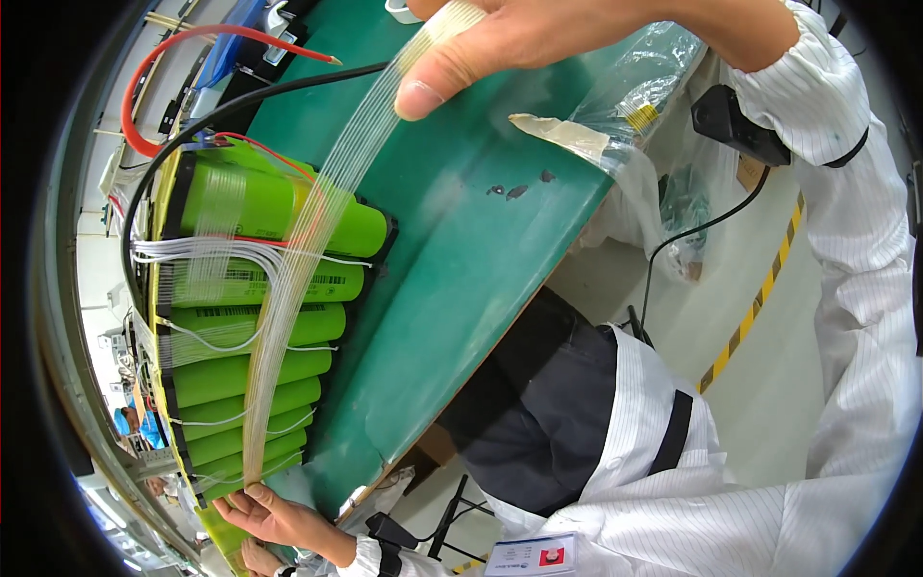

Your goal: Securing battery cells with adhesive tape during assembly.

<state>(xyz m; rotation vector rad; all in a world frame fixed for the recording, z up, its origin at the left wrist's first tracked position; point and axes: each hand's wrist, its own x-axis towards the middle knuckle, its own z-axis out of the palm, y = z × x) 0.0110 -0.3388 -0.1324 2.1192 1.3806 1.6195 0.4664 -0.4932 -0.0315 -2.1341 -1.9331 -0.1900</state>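
A long strip of clear, striped filament tape (336, 183) runs taut and slanting over a battery pack of green cylindrical cells (252, 380). My right hand (481, 53), at the top, pinches the tape's upper end between thumb and fingers. At the lower left, my left hand (279, 519) has its thumb and fingers at the strip's lower end, by the pack's near corner. White wires (216, 250) cross the cells, partly under the tape. Shorter bands of similar tape lie on the cells. Thick red cable (128, 101) and black cable (260, 88) arch from the pack's upper end.
The pack rests on a green-topped table (461, 250). Clear plastic film (639, 96) lies at its far right corner. Another hand (258, 556) shows below my left hand; whose it is I cannot tell. Yellow-black floor tape (755, 298) and a black cable run at right.
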